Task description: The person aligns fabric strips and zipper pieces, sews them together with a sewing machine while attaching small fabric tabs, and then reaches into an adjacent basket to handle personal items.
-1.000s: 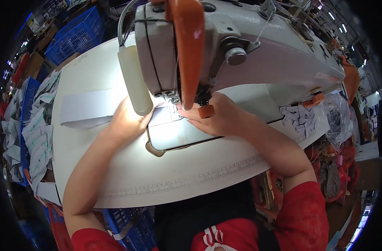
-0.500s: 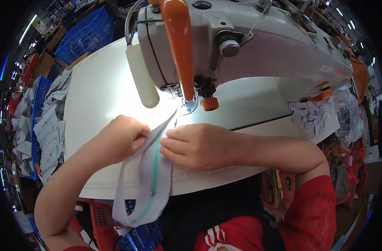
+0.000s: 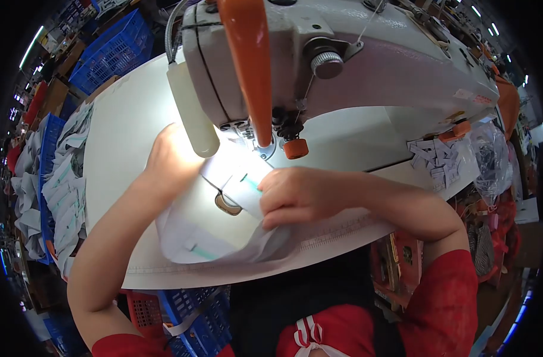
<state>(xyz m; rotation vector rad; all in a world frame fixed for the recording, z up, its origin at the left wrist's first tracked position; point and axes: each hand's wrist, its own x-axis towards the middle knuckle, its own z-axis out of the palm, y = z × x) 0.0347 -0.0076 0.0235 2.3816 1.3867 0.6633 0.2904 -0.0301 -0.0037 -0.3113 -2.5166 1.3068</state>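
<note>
A light grey fabric strip with a teal zipper (image 3: 239,185) forms a loop below the sewing machine's needle area, its lower fold sagging towards the table's front edge. At its upper left edge is my left hand (image 3: 171,159), closed on the fabric beside the lamp; glare and blur wash out its fingertips. My right hand (image 3: 289,197) pinches the strip on the right, with fingers curled over the zipper side. Between the hands, inside the loop, shows an oval brownish piece with a dark rim (image 3: 228,203). The presser foot (image 3: 248,132) stands just beyond the fabric.
The sewing machine (image 3: 355,74) and its orange part (image 3: 250,65) rise ahead, with a pale lamp (image 3: 193,113) at left. Similar zipper pieces (image 3: 66,184) are piled left of the table. Small white labels (image 3: 435,160) lie at right. A blue crate (image 3: 114,53) stands behind.
My left hand has moved forward beside the lamp, and my right hand slightly right. The strip has swung from hanging over the front edge into an opened loop on the table.
</note>
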